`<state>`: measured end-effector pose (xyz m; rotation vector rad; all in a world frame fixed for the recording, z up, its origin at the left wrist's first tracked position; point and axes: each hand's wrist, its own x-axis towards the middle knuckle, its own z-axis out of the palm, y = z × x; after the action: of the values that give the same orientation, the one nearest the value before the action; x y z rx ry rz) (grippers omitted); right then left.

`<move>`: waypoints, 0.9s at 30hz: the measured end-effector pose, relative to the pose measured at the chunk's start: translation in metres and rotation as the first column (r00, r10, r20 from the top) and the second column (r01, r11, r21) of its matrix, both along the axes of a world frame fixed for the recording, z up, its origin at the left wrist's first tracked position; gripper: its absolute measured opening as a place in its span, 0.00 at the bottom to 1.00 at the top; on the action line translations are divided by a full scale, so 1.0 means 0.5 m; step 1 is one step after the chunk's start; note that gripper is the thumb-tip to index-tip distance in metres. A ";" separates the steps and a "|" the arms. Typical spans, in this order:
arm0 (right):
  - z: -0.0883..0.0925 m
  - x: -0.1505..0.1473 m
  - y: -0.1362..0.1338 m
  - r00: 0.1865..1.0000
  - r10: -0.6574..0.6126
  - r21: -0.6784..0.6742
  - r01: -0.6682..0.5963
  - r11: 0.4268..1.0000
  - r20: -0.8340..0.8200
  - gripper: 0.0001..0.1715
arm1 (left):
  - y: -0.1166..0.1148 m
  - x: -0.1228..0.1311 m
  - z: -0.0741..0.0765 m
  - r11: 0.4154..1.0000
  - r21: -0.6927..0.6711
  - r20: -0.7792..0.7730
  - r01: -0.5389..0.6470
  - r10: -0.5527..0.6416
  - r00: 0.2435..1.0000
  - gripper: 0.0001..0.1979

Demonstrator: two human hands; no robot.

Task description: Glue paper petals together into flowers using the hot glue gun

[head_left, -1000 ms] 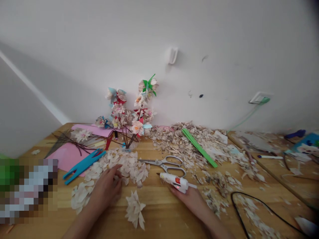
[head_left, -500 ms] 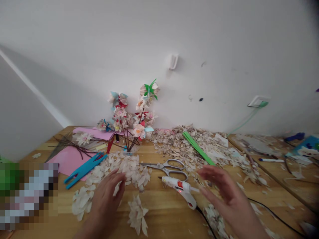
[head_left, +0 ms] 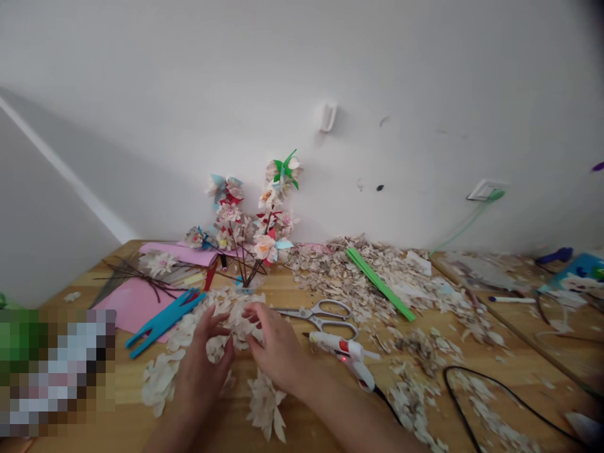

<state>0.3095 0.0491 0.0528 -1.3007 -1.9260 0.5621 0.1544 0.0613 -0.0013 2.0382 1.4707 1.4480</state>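
My left hand (head_left: 207,352) is over the near side of a heap of pale petals (head_left: 189,328), fingers curved and apart. Facing it, my right hand (head_left: 276,346) hovers at the heap's right part, its fingers bent and spread. I see nothing held in either hand. Below my right wrist lies a loose pale paper-like flower (head_left: 265,406). A white hot glue gun (head_left: 342,353) with a lit red light rests to the right. Grey-handled scissors (head_left: 325,314) lie behind it, their blades partly behind my right hand.
Made-up flowers on brown stems (head_left: 245,236) stand at the back. Blue strips (head_left: 165,322) and pink sheets (head_left: 136,305) lie left, green strips (head_left: 380,283) among scraps on the right. A black cord (head_left: 500,374) loops at right; a pixelated patch covers the lower left.
My right hand has moved left, from beside the glue gun to the petal heap near my left hand. My left hand has shifted only slightly.
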 end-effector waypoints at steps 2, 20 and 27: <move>-0.007 -0.008 0.009 0.999 0.039 -0.026 -0.040 0.999 -0.014 0.27 | -0.001 0.002 0.005 0.996 -0.083 0.114 0.036 -0.026 0.993 0.32; -0.050 -0.039 0.071 0.921 -0.149 -0.368 0.006 0.930 -0.361 0.22 | 0.010 -0.001 0.021 0.889 -0.430 0.544 0.157 0.116 0.831 0.32; -0.023 -0.015 0.016 0.980 -0.058 -0.054 0.048 0.997 -0.190 0.17 | 0.009 0.007 0.048 0.763 -0.499 0.813 0.412 0.247 0.528 0.23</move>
<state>0.3020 0.0572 0.0414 -1.2758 -1.7251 0.6853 0.1581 0.0656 0.0227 0.7101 1.1117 1.2929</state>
